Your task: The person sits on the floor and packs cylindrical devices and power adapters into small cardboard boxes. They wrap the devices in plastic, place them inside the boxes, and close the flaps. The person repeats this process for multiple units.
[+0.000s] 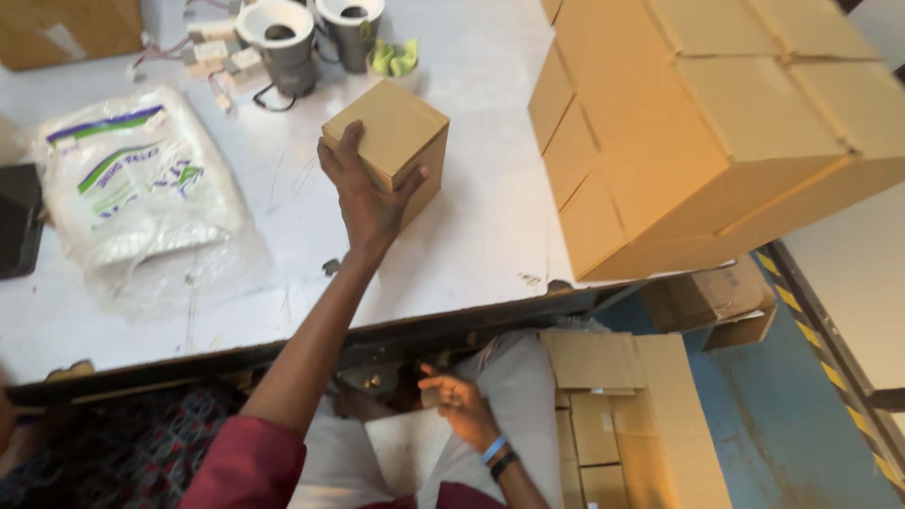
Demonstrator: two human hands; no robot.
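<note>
Two hands are busy: our left hand [370, 203] grips a small square brown cardboard box [391, 151] resting on the white tabletop [471, 217], while our right hand [457, 401], fingers loosely curled, reaches under it beside flat cardboard blanks [603, 415]. We judge boxing underway.

We note a white, scratched bench [471, 236] with a dark worn front edge, evenly lit from above. To its right the floor [782, 415] is painted blue, scuffed, with a yellow-and-black hazard stripe [830, 368] running diagonally beside a pale surface. Under the bench the space lies in shadow.
</note>
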